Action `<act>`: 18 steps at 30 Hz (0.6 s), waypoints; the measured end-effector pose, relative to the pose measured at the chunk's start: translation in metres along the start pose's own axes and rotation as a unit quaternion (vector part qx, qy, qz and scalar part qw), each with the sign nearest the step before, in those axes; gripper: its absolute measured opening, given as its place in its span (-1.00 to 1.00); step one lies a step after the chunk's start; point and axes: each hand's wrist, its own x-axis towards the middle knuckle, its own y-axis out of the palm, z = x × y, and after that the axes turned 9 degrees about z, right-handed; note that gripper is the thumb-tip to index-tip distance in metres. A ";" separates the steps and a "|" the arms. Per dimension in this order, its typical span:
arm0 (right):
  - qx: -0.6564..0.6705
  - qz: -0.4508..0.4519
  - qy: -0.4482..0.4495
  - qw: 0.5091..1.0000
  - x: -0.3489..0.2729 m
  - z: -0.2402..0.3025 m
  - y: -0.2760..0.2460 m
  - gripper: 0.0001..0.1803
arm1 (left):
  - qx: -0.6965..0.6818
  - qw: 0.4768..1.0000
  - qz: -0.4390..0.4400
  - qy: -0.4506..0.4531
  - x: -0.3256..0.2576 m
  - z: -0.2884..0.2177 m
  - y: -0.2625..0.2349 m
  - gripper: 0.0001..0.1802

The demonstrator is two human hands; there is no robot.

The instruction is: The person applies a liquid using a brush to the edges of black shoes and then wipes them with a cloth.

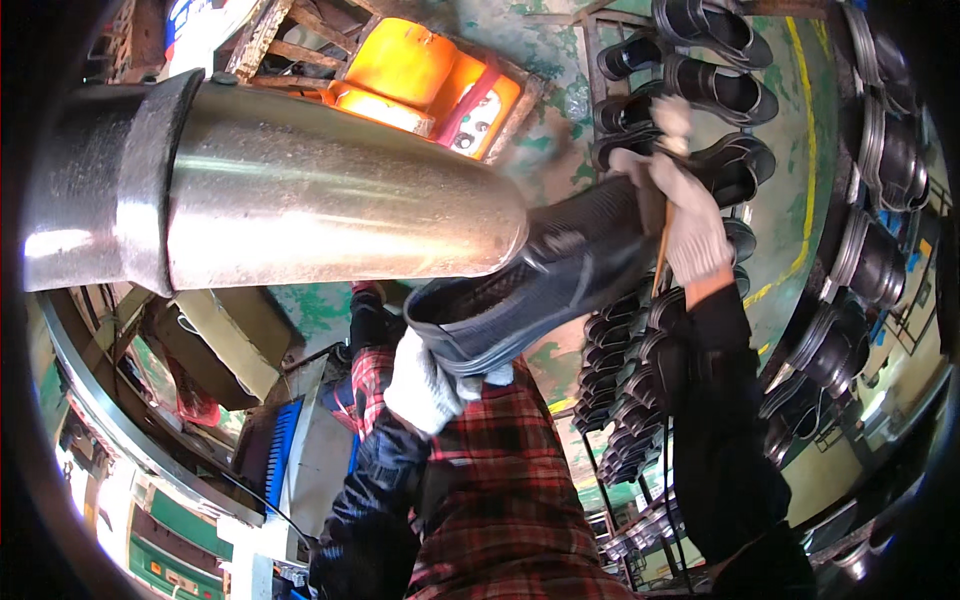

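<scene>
A black rubber boot (545, 275) is pulled over the end of a big shiny metal form (300, 195) that points right. My left hand (428, 385), in a white knit glove, grips the boot's open cuff from below. My right hand (683, 215), also gloved, presses on the boot's sole end at the upper right and holds a thin orange stick (661, 262) against it. Both my forearms wear dark sleeves.
Racks of finished black boots (700, 70) hang behind and to the right, with more boots (870, 260) on a curved carrier at the far right. An orange container (405, 65) sits above the form. My red plaid shirt (500, 480) fills the lower middle.
</scene>
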 end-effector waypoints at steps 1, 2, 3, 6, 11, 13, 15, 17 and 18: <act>0.027 0.016 -0.041 0.999 -0.011 -0.008 -0.018 -0.53 | 0.043 0.996 0.079 -0.009 0.008 -0.013 -0.005 -0.37; 0.090 0.008 -0.062 0.994 -0.020 -0.017 -0.017 -0.45 | 0.083 0.985 0.151 -0.009 0.012 -0.026 -0.019 -0.36; 0.126 0.015 -0.087 0.988 -0.031 -0.022 -0.022 -0.46 | 0.135 0.984 0.069 0.092 0.027 -0.024 -0.021 -0.39; 0.212 -0.003 -0.172 0.962 -0.062 -0.022 -0.019 -0.51 | 0.523 0.833 -0.030 0.177 0.032 -0.042 -0.072 -0.49; 0.064 -0.092 -0.141 0.984 -0.045 -0.029 -0.030 -0.56 | 0.809 0.550 -0.024 0.207 0.041 -0.047 -0.073 -0.57; 0.096 -0.093 -0.107 0.985 -0.029 -0.031 -0.033 -0.58 | 0.865 0.494 -0.044 0.076 0.032 -0.049 -0.040 -0.54; 0.138 -0.108 -0.071 0.982 -0.030 -0.038 -0.057 -0.59 | 0.608 0.784 -0.039 0.117 0.062 -0.025 -0.046 -0.41; 0.050 -0.200 -0.006 0.979 -0.039 -0.044 -0.070 -0.60 | 0.339 0.938 -0.061 -0.047 0.033 -0.025 0.023 -0.29; 0.051 -0.197 -0.002 0.979 -0.047 -0.043 -0.058 -0.60 | 0.335 0.939 -0.045 -0.061 0.015 -0.026 0.032 -0.22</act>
